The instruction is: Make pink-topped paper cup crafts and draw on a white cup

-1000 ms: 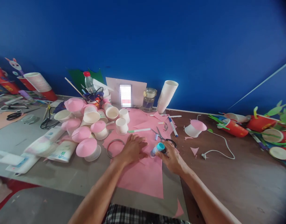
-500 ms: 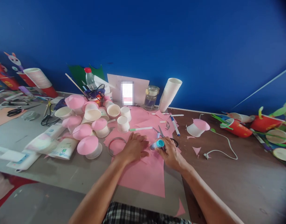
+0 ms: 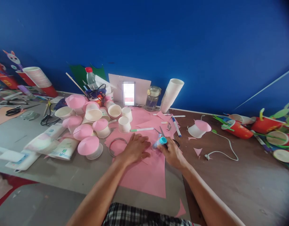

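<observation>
Pressing pink paper (image 3: pixel 144 175) flat, left hand (image 3: pixel 135 148) fingers spread; right hand (image 3: pixel 172 153) fingers wrapped around glue stick (image 3: pixel 159 142), tip just beside left fingertips.

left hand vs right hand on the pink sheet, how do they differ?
The left hand lies flat, palm down, on the pink paper and holds nothing; the right hand is curled around a glue stick with a blue end. The left hand's fingers are spread; the right hand's are closed. Both are bare and rest over the same sheet.
</observation>
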`<action>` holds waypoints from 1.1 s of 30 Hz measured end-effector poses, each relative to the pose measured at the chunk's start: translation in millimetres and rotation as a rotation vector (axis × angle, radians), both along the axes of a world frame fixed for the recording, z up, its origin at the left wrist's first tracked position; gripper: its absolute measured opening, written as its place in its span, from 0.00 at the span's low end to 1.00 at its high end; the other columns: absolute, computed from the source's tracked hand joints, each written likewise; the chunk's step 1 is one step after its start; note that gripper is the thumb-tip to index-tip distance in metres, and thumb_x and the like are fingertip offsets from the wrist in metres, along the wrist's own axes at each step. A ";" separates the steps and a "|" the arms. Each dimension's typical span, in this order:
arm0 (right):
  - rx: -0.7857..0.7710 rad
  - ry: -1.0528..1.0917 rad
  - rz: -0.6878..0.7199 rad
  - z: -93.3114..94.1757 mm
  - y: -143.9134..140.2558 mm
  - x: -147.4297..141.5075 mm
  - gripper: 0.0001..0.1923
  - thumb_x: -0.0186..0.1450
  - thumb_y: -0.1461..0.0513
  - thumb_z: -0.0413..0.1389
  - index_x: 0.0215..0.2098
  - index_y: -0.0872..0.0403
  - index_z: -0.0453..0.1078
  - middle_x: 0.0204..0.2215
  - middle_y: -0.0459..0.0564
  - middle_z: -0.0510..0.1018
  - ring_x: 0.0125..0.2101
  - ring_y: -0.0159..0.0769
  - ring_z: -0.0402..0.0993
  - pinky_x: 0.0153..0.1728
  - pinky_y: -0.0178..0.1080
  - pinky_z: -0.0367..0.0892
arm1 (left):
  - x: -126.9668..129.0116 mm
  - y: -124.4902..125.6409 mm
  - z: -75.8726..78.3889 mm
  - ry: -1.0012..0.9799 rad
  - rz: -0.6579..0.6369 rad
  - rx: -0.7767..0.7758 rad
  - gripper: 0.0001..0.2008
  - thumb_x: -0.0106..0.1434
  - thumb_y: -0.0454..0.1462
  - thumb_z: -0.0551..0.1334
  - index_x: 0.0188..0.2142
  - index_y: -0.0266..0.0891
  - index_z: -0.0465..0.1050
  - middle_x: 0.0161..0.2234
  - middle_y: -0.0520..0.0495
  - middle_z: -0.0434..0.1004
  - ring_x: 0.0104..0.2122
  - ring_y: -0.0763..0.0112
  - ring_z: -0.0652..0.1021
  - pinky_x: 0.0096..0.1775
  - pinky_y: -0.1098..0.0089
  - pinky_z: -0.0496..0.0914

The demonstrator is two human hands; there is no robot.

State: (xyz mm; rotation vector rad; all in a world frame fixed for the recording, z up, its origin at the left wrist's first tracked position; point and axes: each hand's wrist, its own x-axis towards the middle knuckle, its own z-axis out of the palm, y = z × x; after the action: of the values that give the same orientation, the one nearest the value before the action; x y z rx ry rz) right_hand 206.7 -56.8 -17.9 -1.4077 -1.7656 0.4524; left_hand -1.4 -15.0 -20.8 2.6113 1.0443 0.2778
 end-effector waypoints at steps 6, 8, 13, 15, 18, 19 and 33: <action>0.013 -0.171 0.140 1.9 -5.8 1.0 0.12 0.67 0.55 0.50 0.29 0.51 0.67 0.28 0.50 0.72 0.31 0.40 0.68 0.37 0.42 0.65 | 0.4 -0.9 1.0 0.025 0.008 -0.018 0.20 0.58 0.44 0.65 0.49 0.46 0.71 0.58 0.48 0.67 0.56 0.52 0.63 0.59 0.50 0.54; -0.054 -0.168 0.169 8.2 -10.1 5.6 0.12 0.67 0.55 0.51 0.28 0.51 0.67 0.27 0.48 0.71 0.30 0.39 0.67 0.36 0.41 0.65 | -0.2 -0.6 -0.8 0.025 0.013 -0.010 0.21 0.58 0.45 0.66 0.50 0.45 0.71 0.58 0.48 0.67 0.56 0.51 0.63 0.59 0.49 0.53; -0.184 0.087 0.202 16.5 -9.6 12.5 0.13 0.69 0.53 0.48 0.34 0.52 0.69 0.27 0.47 0.74 0.30 0.36 0.70 0.35 0.38 0.67 | -1.1 0.4 -3.5 0.017 -0.012 0.015 0.22 0.56 0.45 0.67 0.50 0.47 0.71 0.56 0.48 0.68 0.55 0.53 0.65 0.59 0.51 0.54; -0.137 0.112 0.138 11.1 -4.9 10.4 0.12 0.68 0.54 0.49 0.36 0.52 0.68 0.27 0.47 0.73 0.29 0.36 0.70 0.34 0.37 0.67 | -0.9 0.3 -2.9 0.017 -0.007 0.015 0.21 0.56 0.45 0.67 0.50 0.47 0.71 0.56 0.49 0.68 0.55 0.53 0.64 0.59 0.51 0.54; -0.052 -0.010 0.077 -0.2 1.0 3.9 0.09 0.66 0.56 0.51 0.33 0.52 0.67 0.29 0.49 0.73 0.30 0.38 0.69 0.35 0.39 0.66 | -0.6 -0.3 -1.9 0.005 0.000 0.012 0.19 0.57 0.45 0.66 0.48 0.48 0.72 0.57 0.49 0.68 0.55 0.53 0.64 0.58 0.51 0.54; -0.023 -0.050 0.086 -2.5 1.7 1.8 0.09 0.66 0.56 0.51 0.33 0.52 0.67 0.29 0.50 0.73 0.31 0.39 0.69 0.35 0.40 0.66 | -0.5 -0.5 -1.7 0.003 0.000 0.011 0.18 0.58 0.45 0.65 0.47 0.48 0.72 0.56 0.49 0.68 0.55 0.53 0.64 0.58 0.51 0.55; -0.133 0.080 0.117 6.0 -4.8 11.3 0.10 0.67 0.56 0.51 0.40 0.53 0.68 0.34 0.50 0.78 0.33 0.38 0.73 0.36 0.38 0.68 | -1.1 0.1 -2.8 0.030 0.000 0.010 0.21 0.57 0.46 0.66 0.50 0.47 0.70 0.57 0.49 0.68 0.56 0.53 0.64 0.59 0.50 0.53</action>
State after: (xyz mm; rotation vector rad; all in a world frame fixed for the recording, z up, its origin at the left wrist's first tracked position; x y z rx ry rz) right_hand 217.9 -61.6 -11.9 -1.3618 -1.7869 0.6908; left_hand -2.5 -14.9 -23.7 2.6323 1.0554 0.2452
